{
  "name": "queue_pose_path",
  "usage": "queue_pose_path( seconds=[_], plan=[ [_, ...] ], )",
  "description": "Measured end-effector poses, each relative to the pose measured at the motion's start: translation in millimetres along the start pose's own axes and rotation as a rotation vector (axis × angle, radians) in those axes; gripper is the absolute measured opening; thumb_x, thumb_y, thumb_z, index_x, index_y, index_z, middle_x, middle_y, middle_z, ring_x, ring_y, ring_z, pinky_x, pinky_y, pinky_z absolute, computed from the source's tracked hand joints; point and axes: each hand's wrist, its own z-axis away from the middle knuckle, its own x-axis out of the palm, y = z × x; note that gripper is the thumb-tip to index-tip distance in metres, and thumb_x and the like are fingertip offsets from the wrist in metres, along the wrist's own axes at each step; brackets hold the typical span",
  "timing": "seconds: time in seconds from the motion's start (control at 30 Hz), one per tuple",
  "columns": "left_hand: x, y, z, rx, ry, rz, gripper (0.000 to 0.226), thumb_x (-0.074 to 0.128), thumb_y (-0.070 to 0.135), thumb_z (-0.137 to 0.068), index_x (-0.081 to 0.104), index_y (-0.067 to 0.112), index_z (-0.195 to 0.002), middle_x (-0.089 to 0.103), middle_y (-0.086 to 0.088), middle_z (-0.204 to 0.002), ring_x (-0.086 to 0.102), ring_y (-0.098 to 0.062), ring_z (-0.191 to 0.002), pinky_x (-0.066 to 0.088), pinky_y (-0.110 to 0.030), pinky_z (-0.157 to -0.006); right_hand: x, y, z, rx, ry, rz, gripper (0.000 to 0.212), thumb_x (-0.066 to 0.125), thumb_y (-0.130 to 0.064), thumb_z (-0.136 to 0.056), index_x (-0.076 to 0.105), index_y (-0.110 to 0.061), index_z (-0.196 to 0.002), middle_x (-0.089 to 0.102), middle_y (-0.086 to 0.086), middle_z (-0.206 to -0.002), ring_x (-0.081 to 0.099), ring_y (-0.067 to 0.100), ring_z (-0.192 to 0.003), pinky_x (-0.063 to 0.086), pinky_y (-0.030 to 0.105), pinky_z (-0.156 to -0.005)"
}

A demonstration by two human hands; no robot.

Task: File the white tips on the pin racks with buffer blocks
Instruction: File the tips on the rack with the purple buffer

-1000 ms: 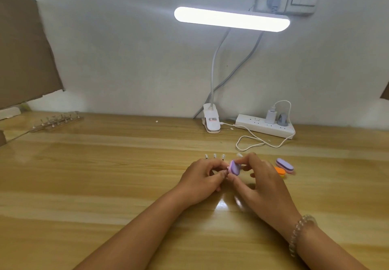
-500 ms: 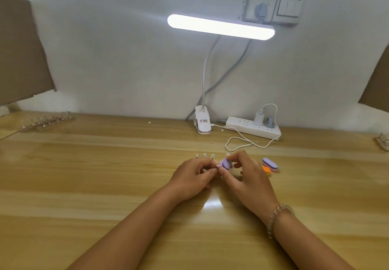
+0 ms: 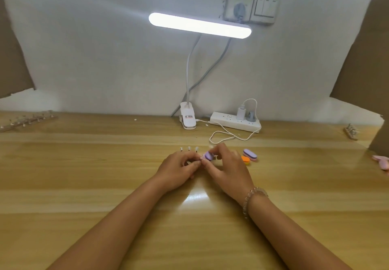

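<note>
My right hand (image 3: 228, 168) pinches a small purple buffer block (image 3: 208, 156) at the middle of the wooden table (image 3: 84, 175). My left hand (image 3: 179, 169) has its fingers curled round the near end of a pin rack, right beside the block. Three white tips (image 3: 189, 148) stand upright on the rack just past my left fingers; the rack under my hands is hidden. A purple-and-pink buffer block (image 3: 250, 154) and an orange one (image 3: 245, 160) lie to the right of my right hand.
Another pin rack (image 3: 27, 120) lies at the far left, and one (image 3: 351, 132) at the far right. A clip lamp (image 3: 188, 118), a power strip (image 3: 235, 122) with a looping white cable (image 3: 223, 137) sit by the wall. Cardboard panels flank both sides; a pink object (image 3: 382, 162) lies at the right edge.
The view has swung to the right, bringing the right pin rack and the pink object into sight. Both hands stay together on the rack and the purple block.
</note>
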Motion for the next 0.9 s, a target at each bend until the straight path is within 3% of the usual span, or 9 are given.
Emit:
queue_pose_path(
  seconds=[0.13, 0.27, 0.4, 0.53, 0.67, 0.77, 0.9],
  plan=[
    [-1.0, -1.0, 0.8, 0.007, 0.009, 0.065, 0.035, 0.056, 0.006, -0.097, 0.065, 0.036, -0.081, 0.061, 0.019, -0.065, 0.056, -0.012, -0.057, 0.048, -0.032, -0.071, 2.3, -2.1, 4.3, -0.139, 0.003, 0.002, 0.018, 0.070, -0.032, -0.085, 0.054, -0.029, -0.092, 0.056, -0.029, -0.094, 0.052, 0.006, -0.097, 0.048, 0.028, -0.078],
    [0.0, -0.2, -1.2, 0.009, 0.015, 0.047, 0.023, 0.058, 0.011, -0.097, 0.068, 0.029, -0.087, 0.063, 0.020, -0.067, 0.056, -0.012, -0.057, 0.048, -0.031, -0.071, 1.6, 3.4, -2.1, 0.002, -0.007, -0.018, 0.017, 0.069, -0.033, -0.088, 0.055, -0.024, -0.092, 0.058, -0.022, -0.097, 0.052, 0.013, -0.102, 0.046, 0.033, -0.083],
    [-2.0, -0.9, 0.3, 0.000, 0.022, 0.077, 0.030, 0.056, 0.008, -0.098, 0.065, 0.032, -0.082, 0.062, 0.012, -0.071, 0.057, -0.013, -0.057, 0.049, -0.033, -0.071, 3.4, 1.3, 2.4, -0.135, 0.009, 0.012, 0.018, 0.071, -0.032, -0.084, 0.055, -0.029, -0.090, 0.057, -0.029, -0.093, 0.050, 0.002, -0.098, 0.043, 0.018, -0.077],
    [-1.1, -1.3, -0.1, -0.004, 0.017, 0.061, 0.030, 0.058, 0.011, -0.098, 0.064, 0.036, -0.082, 0.062, 0.020, -0.067, 0.057, -0.012, -0.056, 0.047, -0.030, -0.070, 2.4, 3.7, -1.3, -0.036, 0.024, 0.007, 0.016, 0.069, -0.033, -0.086, 0.054, -0.027, -0.089, 0.058, -0.023, -0.095, 0.050, 0.010, -0.100, 0.045, 0.028, -0.080],
    [-1.7, -1.9, 0.6, 0.003, 0.008, 0.070, 0.035, 0.055, 0.008, -0.097, 0.063, 0.035, -0.078, 0.060, 0.018, -0.065, 0.056, -0.012, -0.057, 0.048, -0.032, -0.071, 3.6, -1.4, 3.0, -0.174, 0.016, 0.014, 0.019, 0.072, -0.029, -0.083, 0.056, -0.027, -0.092, 0.058, -0.028, -0.095, 0.051, 0.003, -0.097, 0.046, 0.022, -0.077],
    [-0.2, -1.9, -2.0, -0.003, 0.008, 0.041, 0.029, 0.058, 0.013, -0.098, 0.063, 0.036, -0.080, 0.063, 0.016, -0.070, 0.057, -0.011, -0.057, 0.051, -0.037, -0.075, 2.1, 2.5, -1.7, -0.048, 0.004, -0.001, 0.017, 0.068, -0.034, -0.086, 0.053, -0.026, -0.090, 0.057, -0.025, -0.097, 0.051, 0.010, -0.100, 0.046, 0.031, -0.081],
    [-0.7, -3.7, -2.0, -0.010, 0.006, 0.061, 0.037, 0.055, 0.009, -0.097, 0.063, 0.040, -0.078, 0.062, 0.021, -0.066, 0.057, -0.012, -0.057, 0.050, -0.035, -0.072, 4.2, -0.7, 1.9, -0.171, 0.009, 0.027, 0.018, 0.072, -0.029, -0.084, 0.057, -0.026, -0.094, 0.057, -0.028, -0.097, 0.052, 0.006, -0.099, 0.049, 0.028, -0.077]
  ],
)
